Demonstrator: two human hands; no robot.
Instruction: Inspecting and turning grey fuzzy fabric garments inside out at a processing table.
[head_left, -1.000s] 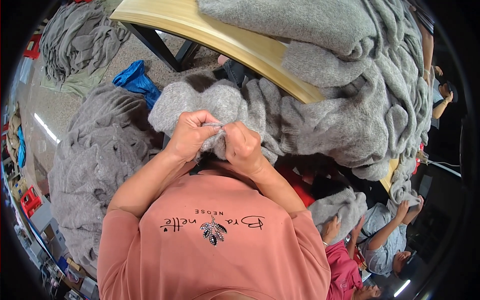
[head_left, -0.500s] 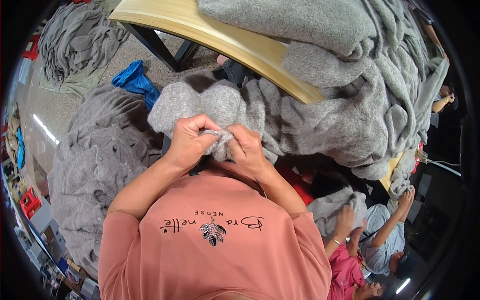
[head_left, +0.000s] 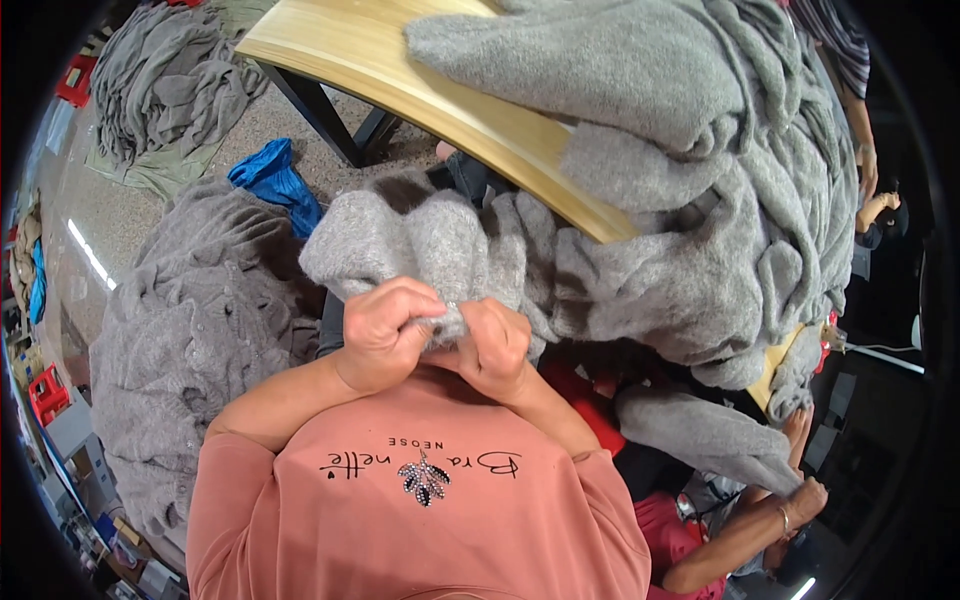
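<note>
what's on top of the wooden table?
Heaped grey knit fabric covers most of the wooden table, spilling off to both hands. Anything beneath the pile is hidden.

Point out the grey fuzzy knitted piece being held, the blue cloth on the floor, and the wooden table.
grey fuzzy knitted piece (head_left: 400, 240), head view, on its upper fold above the hands.
blue crumpled cloth (head_left: 272, 180), head view, on its middle.
light wooden table (head_left: 400, 70), head view, on its bare top near the edge.
</note>
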